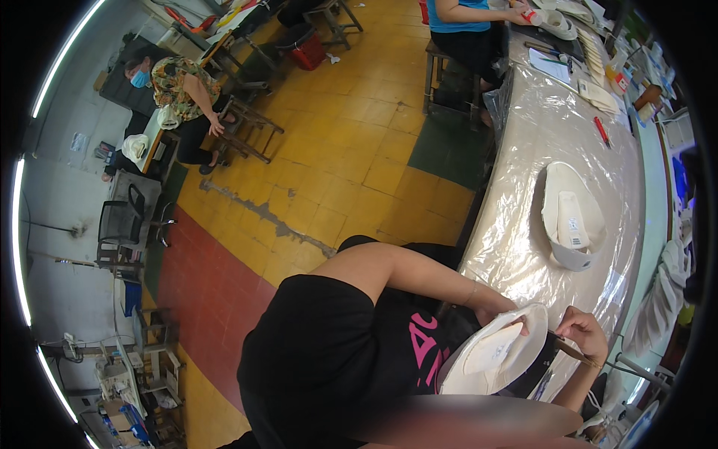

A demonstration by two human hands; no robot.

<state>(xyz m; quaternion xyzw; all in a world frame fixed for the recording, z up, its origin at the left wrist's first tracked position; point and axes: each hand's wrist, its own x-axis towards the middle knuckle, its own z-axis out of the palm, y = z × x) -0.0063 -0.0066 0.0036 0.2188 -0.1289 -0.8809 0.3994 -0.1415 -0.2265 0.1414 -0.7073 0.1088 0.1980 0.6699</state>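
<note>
My left hand (pixel 499 307) holds a white oval shoe piece (pixel 516 359) by its upper edge, tilted over my lap at the table's near end. A smaller white insole-shaped part (pixel 490 348) lies inside it. My right hand (pixel 585 333) is closed on a thin brush with a wooden handle (pixel 572 349), whose tip is at the piece's right rim. My black shirt with pink print (pixel 329 352) fills the lower middle of the view.
A long table under clear plastic sheet (pixel 538 135) runs up the right side. On it lie another white shoe piece (pixel 572 217), a red pen (pixel 602 131) and stacked white parts (pixel 598 97). A person in blue (pixel 464 22) sits at its far end; a masked person (pixel 183 93) sits far left.
</note>
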